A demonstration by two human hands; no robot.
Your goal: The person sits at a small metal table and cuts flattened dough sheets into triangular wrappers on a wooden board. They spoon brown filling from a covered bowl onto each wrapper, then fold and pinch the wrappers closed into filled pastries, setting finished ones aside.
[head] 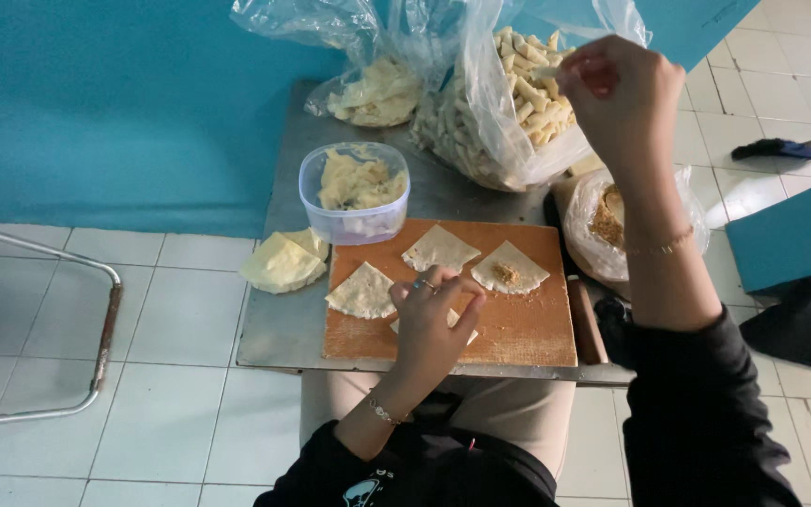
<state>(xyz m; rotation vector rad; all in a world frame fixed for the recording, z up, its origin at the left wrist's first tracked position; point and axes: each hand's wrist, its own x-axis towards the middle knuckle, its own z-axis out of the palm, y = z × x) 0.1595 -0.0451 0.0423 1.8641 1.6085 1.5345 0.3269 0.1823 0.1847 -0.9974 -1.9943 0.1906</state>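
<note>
My left hand (431,319) rests on the wooden cutting board (527,333), its fingers pinching a pale dough square that is mostly hidden under it. Three other dough squares lie on the board: one at the left (362,292), one at the top middle (439,248), and one at the right (510,268) with a small heap of brown filling on it. My right hand (619,86) is raised over a large clear plastic bag of rolled pastries (509,103), its fingertips closed on one small roll.
The board lies on a small metal table (279,319). A clear plastic tub (355,192) holds dough pieces. A stack of wrappers (283,261) lies at the left, another bag of wrappers (377,92) at the back, a bag of brown filling (603,221) at the right. A metal chair frame (96,329) stands on the tiled floor.
</note>
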